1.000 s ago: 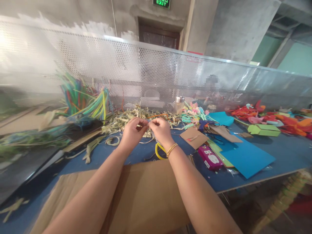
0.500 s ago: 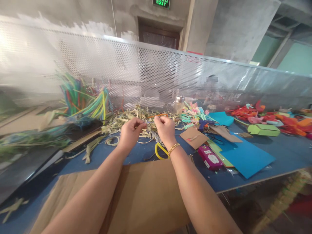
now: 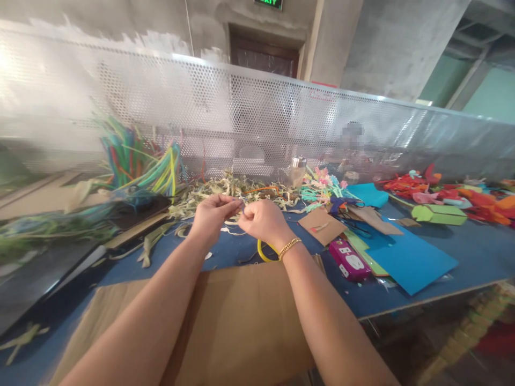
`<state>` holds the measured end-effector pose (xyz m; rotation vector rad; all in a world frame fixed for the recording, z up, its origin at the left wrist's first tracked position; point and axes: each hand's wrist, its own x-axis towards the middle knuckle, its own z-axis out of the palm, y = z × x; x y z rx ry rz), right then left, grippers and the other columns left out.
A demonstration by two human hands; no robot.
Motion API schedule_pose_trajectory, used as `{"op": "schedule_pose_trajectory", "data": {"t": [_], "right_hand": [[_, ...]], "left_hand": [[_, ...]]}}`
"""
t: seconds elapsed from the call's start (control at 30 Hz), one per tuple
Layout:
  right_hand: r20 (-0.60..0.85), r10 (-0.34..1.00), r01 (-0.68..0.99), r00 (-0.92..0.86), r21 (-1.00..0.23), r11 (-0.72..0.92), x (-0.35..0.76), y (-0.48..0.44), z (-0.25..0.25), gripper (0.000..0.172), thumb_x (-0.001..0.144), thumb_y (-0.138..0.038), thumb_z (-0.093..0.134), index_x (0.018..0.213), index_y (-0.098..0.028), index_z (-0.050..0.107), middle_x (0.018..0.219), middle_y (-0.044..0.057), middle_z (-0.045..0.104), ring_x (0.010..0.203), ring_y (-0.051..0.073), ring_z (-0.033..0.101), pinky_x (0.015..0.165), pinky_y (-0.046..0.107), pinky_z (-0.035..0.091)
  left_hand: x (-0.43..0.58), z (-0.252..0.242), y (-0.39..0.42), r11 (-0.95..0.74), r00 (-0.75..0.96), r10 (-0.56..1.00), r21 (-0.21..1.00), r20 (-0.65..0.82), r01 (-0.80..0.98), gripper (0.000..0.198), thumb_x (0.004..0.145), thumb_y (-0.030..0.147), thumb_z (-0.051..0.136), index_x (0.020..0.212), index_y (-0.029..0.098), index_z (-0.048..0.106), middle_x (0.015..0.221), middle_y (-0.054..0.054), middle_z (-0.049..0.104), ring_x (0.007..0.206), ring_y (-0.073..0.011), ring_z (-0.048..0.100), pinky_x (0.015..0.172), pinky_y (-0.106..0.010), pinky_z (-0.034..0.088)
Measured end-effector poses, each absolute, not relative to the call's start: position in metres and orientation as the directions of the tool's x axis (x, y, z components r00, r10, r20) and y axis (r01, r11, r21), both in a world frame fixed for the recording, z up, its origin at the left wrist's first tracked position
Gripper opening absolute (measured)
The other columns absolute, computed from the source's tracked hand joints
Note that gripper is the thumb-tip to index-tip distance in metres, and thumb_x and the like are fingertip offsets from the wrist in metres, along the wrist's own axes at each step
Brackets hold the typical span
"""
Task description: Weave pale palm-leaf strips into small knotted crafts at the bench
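My left hand (image 3: pixel 214 217) is pinched, thumb against fingertips, above the middle of the table. Fingers curled, my right hand (image 3: pixel 266 221) meets it fingertip to fingertip. Between the fingertips shows a tiny bluish bit, too small to name; most of it is hidden. Behind both hands lies a heap of pale dried strips (image 3: pixel 225 185), with a thin orange strand (image 3: pixel 261 188) across it. Under my right wrist, which wears a gold chain bracelet, a yellow loop (image 3: pixel 263 252) is partly covered. A brown cardboard sheet (image 3: pixel 245 321) lies beneath my forearms.
Colourful pipe-cleaner-like stems (image 3: pixel 137 158) stand at the back left. To the right are a glass jar (image 3: pixel 298 171), a purple box (image 3: pixel 349 261), a blue sheet (image 3: pixel 414 257), a green folded piece (image 3: pixel 438 214) and red-orange scraps (image 3: pixel 434 187). A perforated metal screen (image 3: pixel 257 112) rises behind the table.
My hands have come together: the right moved left and its fist turned inward, so the fingertips now meet. The grey piece seen beneath the right hand is now hidden.
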<state>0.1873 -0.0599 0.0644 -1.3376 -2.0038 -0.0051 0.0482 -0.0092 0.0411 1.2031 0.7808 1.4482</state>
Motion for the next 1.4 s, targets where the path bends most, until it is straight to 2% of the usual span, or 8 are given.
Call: {"op": "schedule_pose_trajectory", "data": {"t": [0.13, 0.23, 0.33, 0.5, 0.63, 0.8, 0.97, 1.4], "right_hand": [[0.708, 0.705, 0.822, -0.03, -0.384, 0.42, 0.195, -0.054, 0.063, 0.03, 0.08, -0.035, 0.051, 0.055, -0.019, 0.047, 0.055, -0.001, 0.05, 0.056, 0.011, 0.045, 0.057, 0.024, 0.035], [0.766, 0.643, 0.763, 0.01, -0.421, 0.49, 0.197, -0.043, 0.055, 0.01, 0.078, -0.026, 0.056, 0.086, -0.02, 0.059, 0.086, 0.004, 0.066, 0.081, 0.016, 0.058, 0.078, 0.03, 0.045], [0.682, 0.729, 0.629, -0.049, -0.546, 0.553, 0.195, -0.032, 0.045, 0.03, 0.08, -0.015, 0.05, 0.108, -0.023, 0.057, 0.104, 0.004, 0.067, 0.091, 0.016, 0.062, 0.085, 0.031, 0.048], [0.62, 0.784, 0.513, -0.01, -0.67, 0.536, 0.193, -0.022, 0.035, 0.028, 0.076, -0.013, 0.052, 0.1, -0.023, 0.061, 0.098, 0.003, 0.069, 0.088, 0.016, 0.064, 0.082, 0.032, 0.051], [0.545, 0.83, 0.373, 0.119, -0.799, 0.471, 0.188, -0.021, 0.033, 0.029, 0.073, -0.016, 0.055, 0.1, -0.023, 0.06, 0.085, 0.0, 0.065, 0.073, 0.014, 0.061, 0.07, 0.028, 0.051], [0.45, 0.874, 0.22, 0.183, -0.885, 0.41, 0.177, -0.021, 0.03, 0.029, 0.07, -0.019, 0.057, 0.099, -0.023, 0.057, 0.081, -0.002, 0.061, 0.068, 0.012, 0.058, 0.063, 0.024, 0.047], [0.462, 0.857, 0.315, 0.228, -0.868, 0.384, 0.17, -0.025, 0.03, 0.025, 0.07, -0.021, 0.056, 0.095, -0.023, 0.053, 0.078, -0.003, 0.06, 0.062, 0.011, 0.056, 0.061, 0.024, 0.045], [0.67, 0.741, 0.774, 0.053, -0.496, 0.393, 0.172, -0.051, 0.05, 0.026, 0.085, -0.015, 0.045, 0.104, -0.023, 0.061, 0.078, 0.003, 0.067, 0.072, 0.017, 0.06, 0.069, 0.028, 0.043]], "left_hand": [[0.048, 0.042, -0.01, -0.224, 0.084, 0.961, 0.924, 0.262, -0.31, 0.033, 0.051, 0.028, 0.083, 0.069, 0.013, 0.059, 0.072, -0.004, 0.069, 0.068, -0.0135, 0.065, 0.072, -0.028, 0.053], [0.049, 0.042, -0.012, -0.216, 0.1, 0.962, 0.93, 0.255, -0.298, 0.032, 0.053, 0.027, 0.083, 0.071, 0.013, 0.06, 0.072, -0.004, 0.069, 0.068, -0.013, 0.065, 0.074, -0.027, 0.052], [0.049, 0.041, -0.012, -0.238, 0.13, 0.953, 0.94, 0.275, -0.243, 0.033, 0.055, 0.03, 0.082, 0.075, 0.014, 0.061, 0.071, -0.004, 0.069, 0.067, -0.0136, 0.065, 0.07, -0.027, 0.052], [0.048, 0.036, -0.007, -0.433, 0.115, 0.892, 0.899, 0.438, -0.066, 0.032, 0.061, 0.034, 0.078, 0.082, 0.015, 0.063, 0.074, -0.005, 0.07, 0.069, -0.0163, 0.066, 0.063, -0.027, 0.051], [0.048, 0.035, -0.01, -0.608, 0.043, 0.783, 0.75, 0.621, 0.26, 0.026, 0.071, 0.035, 0.068, 0.091, 0.018, 0.068, 0.082, -0.005, 0.071, 0.073, -0.0171, 0.065, 0.065, -0.027, 0.05], [0.046, 0.043, -0.022, -0.602, 0.125, 0.618, 0.365, 0.776, 0.71, 0.02, 0.082, 0.031, 0.054, 0.09, 0.025, 0.072, 0.087, -0.003, 0.072, 0.078, -0.0188, 0.063, 0.069, -0.029, 0.046], [0.047, 0.045, -0.027, -0.546, 0.201, 0.566, 0.181, 0.799, 0.818, 0.023, 0.087, 0.031, 0.048, 0.087, 0.022, 0.069, 0.083, -0.006, 0.07, 0.077, -0.0217, 0.062, 0.066, -0.03, 0.041], [0.047, 0.039, -0.019, -0.571, 0.176, 0.574, 0.236, 0.8, 0.786, 0.022, 0.09, 0.031, 0.042, 0.095, 0.02, 0.06, 0.077, -0.007, 0.067, 0.071, -0.0209, 0.061, 0.063, -0.028, 0.037]]}}
